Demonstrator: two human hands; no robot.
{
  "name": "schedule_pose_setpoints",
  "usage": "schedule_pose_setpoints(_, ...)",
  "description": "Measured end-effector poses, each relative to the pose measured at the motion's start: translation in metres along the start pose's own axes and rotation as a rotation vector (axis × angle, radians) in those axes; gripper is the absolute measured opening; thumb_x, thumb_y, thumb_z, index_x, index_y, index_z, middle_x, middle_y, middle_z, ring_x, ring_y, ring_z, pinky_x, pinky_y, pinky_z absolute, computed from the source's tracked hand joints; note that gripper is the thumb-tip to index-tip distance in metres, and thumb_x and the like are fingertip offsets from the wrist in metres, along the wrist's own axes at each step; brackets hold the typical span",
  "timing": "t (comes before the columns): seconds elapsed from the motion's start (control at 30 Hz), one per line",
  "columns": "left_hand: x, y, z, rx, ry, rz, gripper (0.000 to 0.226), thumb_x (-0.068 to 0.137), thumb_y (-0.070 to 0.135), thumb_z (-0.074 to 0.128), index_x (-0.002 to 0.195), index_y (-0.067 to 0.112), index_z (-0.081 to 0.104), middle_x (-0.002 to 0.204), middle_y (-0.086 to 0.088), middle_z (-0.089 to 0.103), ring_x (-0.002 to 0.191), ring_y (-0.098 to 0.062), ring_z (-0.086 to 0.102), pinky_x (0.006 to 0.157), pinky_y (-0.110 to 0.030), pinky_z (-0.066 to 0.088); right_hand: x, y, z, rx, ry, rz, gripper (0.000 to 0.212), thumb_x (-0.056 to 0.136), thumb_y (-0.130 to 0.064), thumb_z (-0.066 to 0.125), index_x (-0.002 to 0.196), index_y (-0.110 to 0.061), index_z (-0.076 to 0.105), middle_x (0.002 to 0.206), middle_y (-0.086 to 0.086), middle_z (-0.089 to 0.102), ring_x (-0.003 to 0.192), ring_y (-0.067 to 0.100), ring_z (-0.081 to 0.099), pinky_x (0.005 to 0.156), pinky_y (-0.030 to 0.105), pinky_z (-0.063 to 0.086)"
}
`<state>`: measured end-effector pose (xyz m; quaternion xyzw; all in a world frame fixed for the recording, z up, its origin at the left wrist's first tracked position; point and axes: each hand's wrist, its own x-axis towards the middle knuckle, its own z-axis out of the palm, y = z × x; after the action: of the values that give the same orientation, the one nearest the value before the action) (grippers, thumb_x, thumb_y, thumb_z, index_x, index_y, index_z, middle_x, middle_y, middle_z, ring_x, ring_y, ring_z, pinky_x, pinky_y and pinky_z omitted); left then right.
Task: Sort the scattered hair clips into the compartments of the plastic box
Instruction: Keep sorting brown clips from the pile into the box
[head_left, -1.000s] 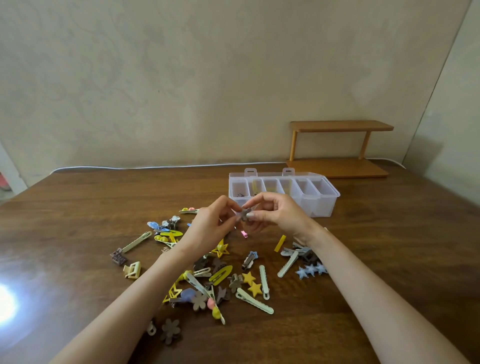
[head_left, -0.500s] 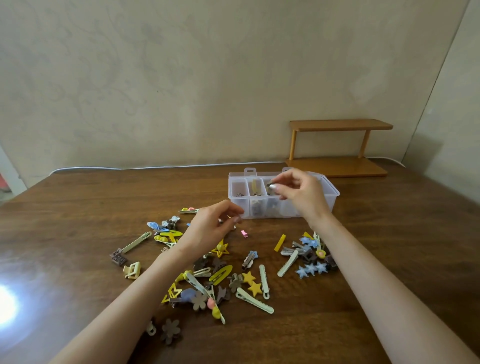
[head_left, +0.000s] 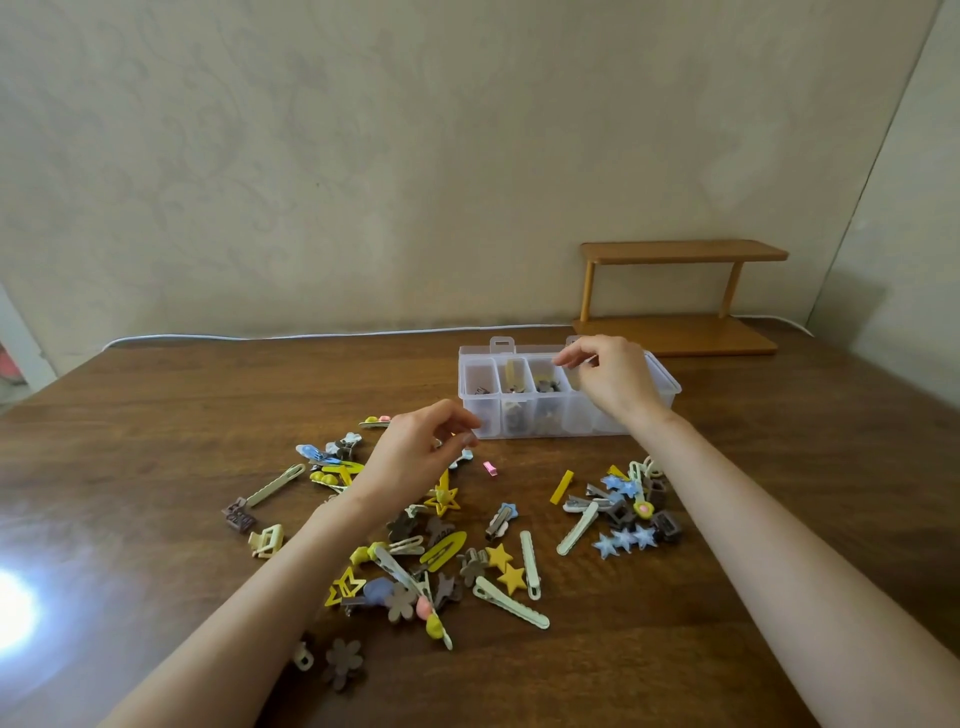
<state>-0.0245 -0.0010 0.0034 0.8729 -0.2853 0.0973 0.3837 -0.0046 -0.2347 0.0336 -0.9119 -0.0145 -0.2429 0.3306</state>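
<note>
A clear plastic box (head_left: 582, 422) with several compartments stands at the back of the brown table. Its left compartments hold a few clips, with a grey clip (head_left: 546, 385) lying in the third. My right hand (head_left: 610, 379) hovers over the middle of the box, fingers loosely bent, with nothing visible in them. My left hand (head_left: 415, 457) hangs above the scattered hair clips (head_left: 441, 551), fingers loosely curled and empty. A smaller group of clips with blue stars (head_left: 623, 538) lies under my right forearm. A small pink clip (head_left: 490, 468) lies between the hands.
A wooden two-level shelf (head_left: 680, 291) stands against the wall behind the box. A white cable (head_left: 311, 335) runs along the table's back edge. Bright glare (head_left: 10, 608) sits on the table at the left.
My right hand carried a small grey clip from in front of me to the box and let it go there. My left hand lowered slightly toward the pile.
</note>
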Motion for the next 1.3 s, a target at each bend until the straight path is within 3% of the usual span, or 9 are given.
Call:
schedule_pose_setpoints(0.1,0.000,0.000,0.000,-0.005,-0.002,-0.001,0.017,0.091,0.015,0.056,0.106,0.019,0.061,0.094,0.008,0.069,0.085,-0.001,0.062,0.064,-0.007,0.042,-0.001,0.002,0.002,-0.167,-0.112,-0.047,0.040,0.092,0.003,0.040,0.105,-0.021,0.070,0.119,0.008,0.058,0.116,0.022,0.048,0.088,0.031,0.040)
schedule_pose_setpoints(0.23,-0.001,0.000,-0.001,-0.010,-0.007,-0.006,0.017,0.091,0.015,0.056,0.107,0.020,0.061,0.093,0.008,0.069,0.084,0.000,0.062,0.064,-0.012,0.046,0.000,-0.003,0.005,-0.299,-0.239,-0.119,0.046,0.089,0.004,0.039,0.120,-0.022,0.059,0.115,0.006,0.056,0.112,0.023,0.047,0.085,0.030,0.038)
schedule_pose_setpoints(0.4,-0.001,0.000,-0.002,-0.020,-0.008,-0.007,0.017,0.091,0.015,0.055,0.107,0.019,0.060,0.092,0.009,0.068,0.082,0.001,0.062,0.063,-0.011,0.047,0.002,-0.007,0.003,-0.243,-0.123,-0.166,0.038,0.086,0.005,0.043,0.115,-0.016,0.057,0.093,0.000,0.071,0.112,0.019,0.049,0.101,0.039,0.035)
schedule_pose_setpoints(0.53,-0.001,0.000,-0.002,-0.009,-0.011,0.001,0.017,0.091,0.015,0.055,0.107,0.019,0.061,0.092,0.009,0.068,0.083,0.002,0.061,0.066,-0.009,0.046,0.002,-0.006,0.003,-0.366,-0.252,-0.133,0.035,0.090,0.000,0.042,0.118,-0.016,0.053,0.109,0.003,0.068,0.116,0.025,0.051,0.095,0.039,0.041)
schedule_pose_setpoints(0.67,-0.001,0.000,-0.002,-0.004,-0.016,0.003,0.016,0.091,0.015,0.056,0.106,0.019,0.061,0.091,0.009,0.068,0.083,0.002,0.061,0.066,-0.008,0.044,0.000,-0.004,0.003,-0.334,-0.180,-0.163,0.036,0.087,0.005,0.040,0.114,-0.015,0.055,0.103,0.001,0.070,0.115,0.023,0.052,0.091,0.038,0.042)
schedule_pose_setpoints(0.83,-0.001,0.000,0.000,-0.002,-0.035,0.026,0.016,0.090,0.014,0.057,0.105,0.017,0.063,0.092,0.007,0.068,0.085,-0.001,0.062,0.068,-0.007,0.044,-0.001,-0.004,0.002,-0.376,-0.277,-0.168,0.043,0.086,0.006,0.039,0.122,-0.016,0.051,0.115,-0.001,0.067,0.117,0.020,0.050,0.087,0.032,0.041)
schedule_pose_setpoints(1.03,-0.002,0.000,0.002,-0.005,-0.066,0.045,0.017,0.089,0.014,0.059,0.106,0.015,0.063,0.094,0.004,0.067,0.084,-0.002,0.060,0.067,-0.006,0.043,-0.017,0.005,-0.017,-0.059,-0.031,-0.126,0.031,0.085,0.000,0.048,0.099,-0.024,0.064,0.089,-0.009,0.066,0.078,0.002,0.048,0.062,0.022,0.037)
schedule_pose_setpoints(1.13,-0.002,0.002,0.003,-0.004,-0.101,0.056,0.018,0.089,0.015,0.059,0.106,0.018,0.062,0.095,0.006,0.066,0.085,-0.001,0.059,0.068,-0.006,0.042,-0.031,0.009,-0.032,0.029,-0.113,-0.107,0.027,0.087,-0.001,0.051,0.092,-0.023,0.066,0.087,-0.007,0.066,0.081,0.007,0.057,0.068,0.021,0.045)
schedule_pose_setpoints(1.3,-0.002,0.005,0.003,0.007,-0.135,0.061,0.016,0.089,0.017,0.059,0.105,0.020,0.062,0.093,0.011,0.063,0.084,0.005,0.056,0.068,-0.006,0.042,-0.049,0.021,-0.064,-0.037,-0.493,-0.010,0.035,0.088,0.003,0.051,0.088,-0.027,0.069,0.092,-0.004,0.065,0.086,0.005,0.059,0.072,0.020,0.045)
